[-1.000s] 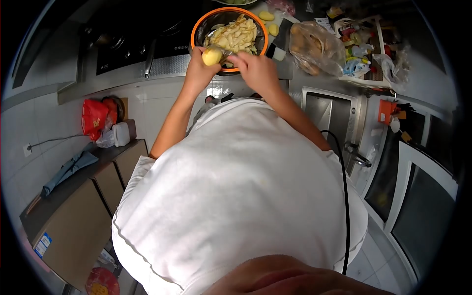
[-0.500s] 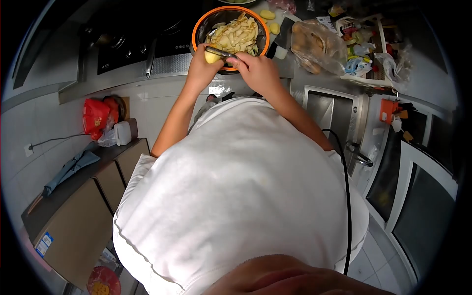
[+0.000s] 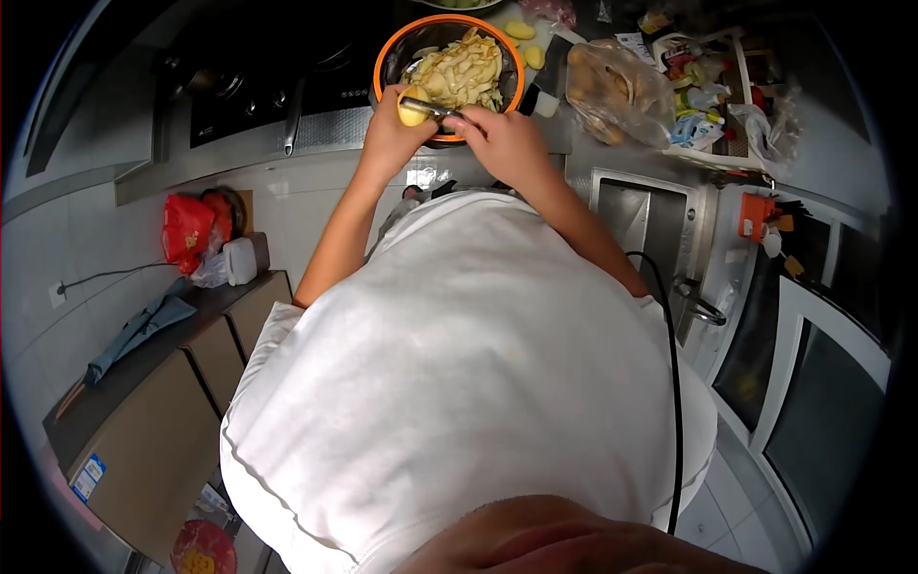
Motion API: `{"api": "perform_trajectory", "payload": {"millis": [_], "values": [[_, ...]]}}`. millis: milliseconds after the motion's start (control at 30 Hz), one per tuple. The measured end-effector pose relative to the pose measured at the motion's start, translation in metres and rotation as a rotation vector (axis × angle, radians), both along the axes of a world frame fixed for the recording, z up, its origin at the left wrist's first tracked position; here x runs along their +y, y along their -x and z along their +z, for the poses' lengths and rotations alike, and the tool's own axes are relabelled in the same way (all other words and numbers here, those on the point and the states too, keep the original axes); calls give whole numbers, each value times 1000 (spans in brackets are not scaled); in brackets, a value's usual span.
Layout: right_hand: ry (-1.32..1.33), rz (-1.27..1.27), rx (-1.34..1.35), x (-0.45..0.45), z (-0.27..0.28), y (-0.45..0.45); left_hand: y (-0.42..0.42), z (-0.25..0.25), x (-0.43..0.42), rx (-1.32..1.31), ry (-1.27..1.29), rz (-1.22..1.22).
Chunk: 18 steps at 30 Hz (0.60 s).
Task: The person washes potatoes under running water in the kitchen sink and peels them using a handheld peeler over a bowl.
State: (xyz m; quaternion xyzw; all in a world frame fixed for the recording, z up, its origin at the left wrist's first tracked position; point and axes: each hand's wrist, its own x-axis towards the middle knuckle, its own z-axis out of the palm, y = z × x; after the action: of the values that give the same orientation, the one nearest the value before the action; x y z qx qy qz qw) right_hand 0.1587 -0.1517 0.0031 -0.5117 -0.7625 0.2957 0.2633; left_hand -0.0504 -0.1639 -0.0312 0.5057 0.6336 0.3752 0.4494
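I see glossy white wall tiles [image 3: 110, 225] at left, a dark-topped tan cabinet [image 3: 143, 445] lower left, white-framed glass panels [image 3: 827, 411] lower right.

It's a kitchen we're in, a home one by its looks: a black stove [image 3: 239, 107] lies along the steel counter [image 3: 581, 143], a sink [image 3: 660, 222] with a curved tap [image 3: 706, 313] is to the right, an orange-rimmed bowl [image 3: 520, 77] holds peelings [image 3: 464, 75], jumbled packets [image 3: 698, 130] crowd a basket [image 3: 708, 157], and pale tiles cover the wall [image 3: 81, 320] above a low cabinet [image 3: 158, 435]

The left hand [image 3: 392, 126] hides part of the potato [image 3: 412, 116]; the right hand [image 3: 507, 142] covers part of the peeler [image 3: 427, 107]; the top edge crops 1 dish [image 3: 461, 8].
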Motion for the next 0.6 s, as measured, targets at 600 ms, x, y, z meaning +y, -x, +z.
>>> {"api": "perform_trajectory", "payload": {"millis": [600], "values": [[-127, -7, -99, 5, -8, 2, 0, 23, 6, 67, 73, -37]]}}
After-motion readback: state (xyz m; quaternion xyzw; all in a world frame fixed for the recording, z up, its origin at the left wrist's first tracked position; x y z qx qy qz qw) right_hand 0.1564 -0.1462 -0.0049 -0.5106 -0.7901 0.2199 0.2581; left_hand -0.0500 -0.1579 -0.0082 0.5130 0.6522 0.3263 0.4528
